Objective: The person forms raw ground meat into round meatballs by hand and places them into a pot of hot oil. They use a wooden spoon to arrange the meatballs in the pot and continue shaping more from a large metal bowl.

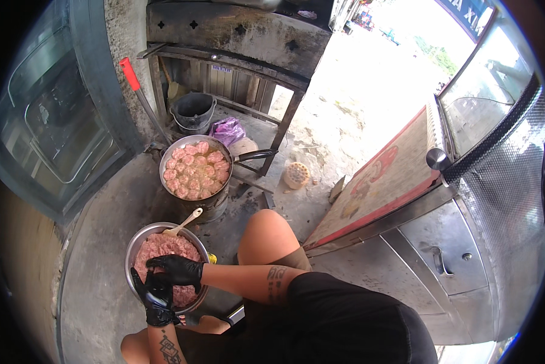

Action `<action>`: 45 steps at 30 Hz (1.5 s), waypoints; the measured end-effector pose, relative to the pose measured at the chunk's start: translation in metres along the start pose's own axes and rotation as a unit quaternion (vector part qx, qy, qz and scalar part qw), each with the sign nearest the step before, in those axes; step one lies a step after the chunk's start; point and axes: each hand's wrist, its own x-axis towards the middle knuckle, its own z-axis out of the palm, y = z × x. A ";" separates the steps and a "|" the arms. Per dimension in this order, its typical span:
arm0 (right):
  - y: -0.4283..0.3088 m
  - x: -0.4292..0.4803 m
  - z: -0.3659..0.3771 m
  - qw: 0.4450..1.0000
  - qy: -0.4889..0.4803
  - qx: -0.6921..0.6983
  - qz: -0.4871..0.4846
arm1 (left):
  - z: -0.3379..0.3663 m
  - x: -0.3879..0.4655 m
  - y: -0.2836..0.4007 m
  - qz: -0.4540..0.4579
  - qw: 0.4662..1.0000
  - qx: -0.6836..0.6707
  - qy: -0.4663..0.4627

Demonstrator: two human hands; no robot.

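Observation:
In black gloves, my left hand and my right hand meet over a metal bowl of pinkish minced meat. The left palm is cupped with its thumb held out, and the right fingers curl over it. Whatever lies between the palms is hidden. A light-coloured spatula rests in the mince, its handle leaning past the bowl's far rim. Just beyond, a frying pan sits on a round stove. Many raw-looking pink meat patties lie in its oil.
The pan's black handle points right, close to a leg of the sooty metal stand. A black bucket, a purple plastic bag and a red-handled tool are behind the pan. A perforated coal briquette lies right. A metal cart borders the right side.

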 end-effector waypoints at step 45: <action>0.011 0.013 -0.027 0.988 -0.118 0.103 0.003 | 0.039 -0.024 -0.017 0.345 0.794 0.484 -0.127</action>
